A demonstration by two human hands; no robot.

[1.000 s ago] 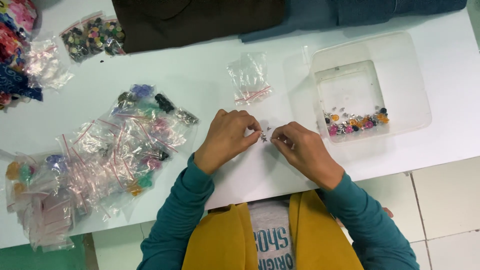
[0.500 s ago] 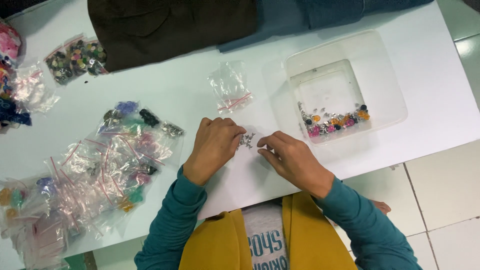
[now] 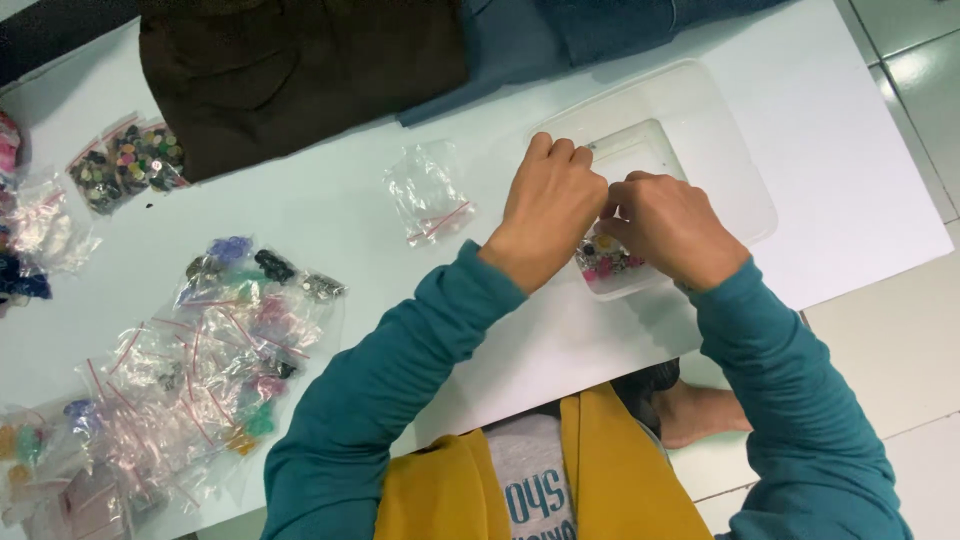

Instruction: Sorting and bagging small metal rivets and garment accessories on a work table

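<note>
Both hands, left hand (image 3: 552,205) and right hand (image 3: 668,225), crowd over clear plastic tray (image 3: 735,150); beads (image 3: 603,262) lie in tray's near corner under them. Open white table (image 3: 300,215) between tray and bag heap, broken only by one small clear bag (image 3: 428,197). Heap of small bags (image 3: 215,350) blocks near left. Bead bags (image 3: 125,160) and dark cloth (image 3: 300,70) close off far edge, blue cloth (image 3: 560,35) beside it. Bare table strip right of tray. Sleeves span near edge.

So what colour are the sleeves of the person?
Teal; the sleeves show best in the head view.
</note>
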